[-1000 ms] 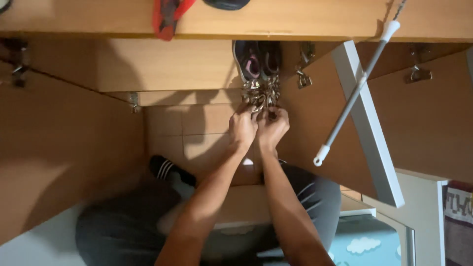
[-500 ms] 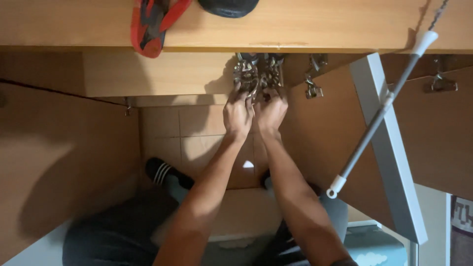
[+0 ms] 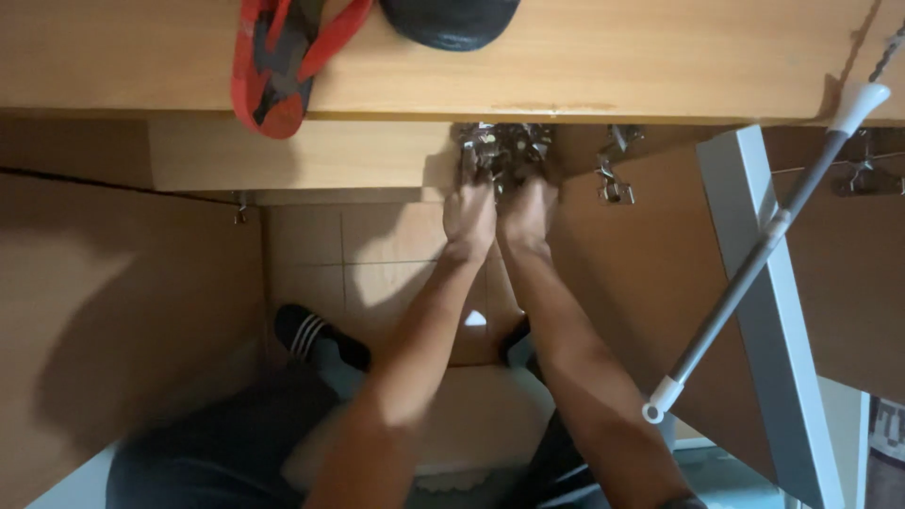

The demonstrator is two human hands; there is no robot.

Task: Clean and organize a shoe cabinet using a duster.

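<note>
Gripping metal clips (image 3: 504,151) under a wooden shelf (image 3: 584,66).

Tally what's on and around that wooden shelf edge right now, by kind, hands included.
Hands: 2, left hand and right hand, both on the cluster of metal clips
Clip clusters: 1; the number of clips in it cannot be told
Separate metal clips: 2, near clip and far clip
Red sandal: 1
Black rounded object: 1
Grey pole: 1
Total: 8
</note>
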